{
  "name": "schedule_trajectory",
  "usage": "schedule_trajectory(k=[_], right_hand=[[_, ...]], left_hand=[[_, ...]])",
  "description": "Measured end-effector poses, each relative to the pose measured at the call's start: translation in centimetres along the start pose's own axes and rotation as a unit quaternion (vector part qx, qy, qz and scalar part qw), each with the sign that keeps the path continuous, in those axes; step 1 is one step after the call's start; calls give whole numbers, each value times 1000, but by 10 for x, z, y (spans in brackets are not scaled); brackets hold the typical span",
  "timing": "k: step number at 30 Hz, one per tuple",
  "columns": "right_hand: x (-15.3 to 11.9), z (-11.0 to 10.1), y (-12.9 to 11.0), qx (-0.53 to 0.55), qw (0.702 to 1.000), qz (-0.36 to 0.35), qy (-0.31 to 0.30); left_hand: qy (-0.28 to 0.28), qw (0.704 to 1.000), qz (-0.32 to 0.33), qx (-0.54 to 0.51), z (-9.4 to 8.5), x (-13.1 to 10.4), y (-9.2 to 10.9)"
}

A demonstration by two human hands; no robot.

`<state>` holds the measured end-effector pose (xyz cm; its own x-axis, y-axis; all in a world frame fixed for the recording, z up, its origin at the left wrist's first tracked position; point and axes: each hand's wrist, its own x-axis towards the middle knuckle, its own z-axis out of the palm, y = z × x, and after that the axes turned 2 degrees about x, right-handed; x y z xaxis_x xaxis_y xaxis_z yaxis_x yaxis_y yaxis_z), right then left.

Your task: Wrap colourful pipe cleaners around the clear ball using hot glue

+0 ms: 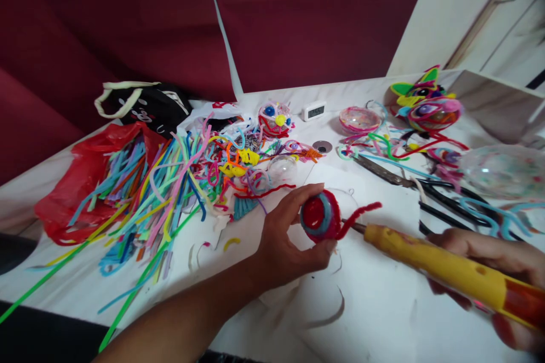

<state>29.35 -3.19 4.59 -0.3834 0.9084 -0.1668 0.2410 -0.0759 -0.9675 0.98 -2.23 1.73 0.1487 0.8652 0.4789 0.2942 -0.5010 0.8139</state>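
My left hand (289, 241) holds a small ball (314, 216) between thumb and fingers. Red, blue and pink fuzzy pipe cleaner is wound around the ball, and a red pipe cleaner end (360, 214) sticks out to the right. At the right, my right hand (477, 261) is closed around a yellow glue gun (426, 255), whose metal nozzle points left at the ball's right side. Whether the nozzle touches the ball or the red pipe cleaner, I cannot tell. Both hands are above the white table (374, 306).
Many loose pipe cleaners (170, 187) spill from a red plastic bag (85, 181) at left. Behind stand a decorated ball (275, 119), a white digital clock (314, 110) and a black bag (145, 108). Scissors (383, 171) and a clear plastic dome (502, 170) lie at right.
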Motion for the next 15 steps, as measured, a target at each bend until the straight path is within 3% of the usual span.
schedule_trajectory(k=[9, 15], right_hand=[[-2, 4, -7, -11, 998, 18, 58], [-1, 3, -4, -5, 999, -5, 48]], left_hand=[[-5, 1000, 2, -7, 1, -1, 0], [-10, 1000, 15, 0, 1, -1, 3]])
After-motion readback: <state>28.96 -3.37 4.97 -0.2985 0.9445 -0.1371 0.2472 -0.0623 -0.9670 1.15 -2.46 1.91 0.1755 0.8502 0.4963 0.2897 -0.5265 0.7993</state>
